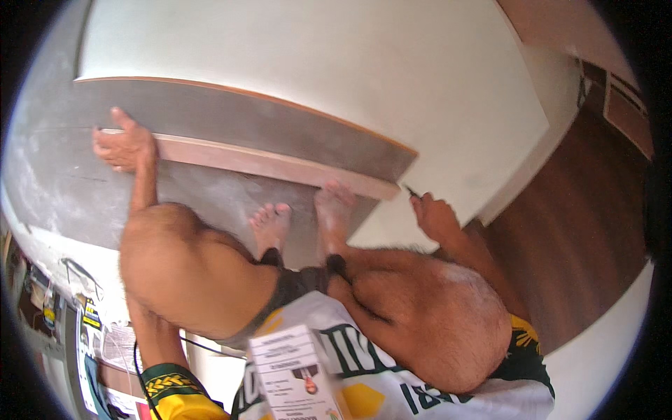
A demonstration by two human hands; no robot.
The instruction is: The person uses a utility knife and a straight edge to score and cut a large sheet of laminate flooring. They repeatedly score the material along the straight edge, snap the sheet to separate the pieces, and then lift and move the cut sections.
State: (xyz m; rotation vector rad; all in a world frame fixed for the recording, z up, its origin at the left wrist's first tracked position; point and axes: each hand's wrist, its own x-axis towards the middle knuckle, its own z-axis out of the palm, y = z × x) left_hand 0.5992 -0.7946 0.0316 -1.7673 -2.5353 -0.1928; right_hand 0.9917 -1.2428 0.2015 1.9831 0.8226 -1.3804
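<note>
With the two hands set apart, the left hand (127, 145) is laid spread over the left end of one pale strip (273, 165), and one small dark tool (411, 190) is pinched by the right hand (437, 215) beside its right end, the strip best kept flat and unshifted on the grey surface (280, 119) by two bare feet (269, 224).

1 head-worn fisheye camera looks steeply down, from close above the knees (164, 241), toward the long strip (245, 159).

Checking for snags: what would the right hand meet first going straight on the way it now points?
Probably the right end of the long strip, just past the dark tool in the right hand; depth is unclear, though.
</note>
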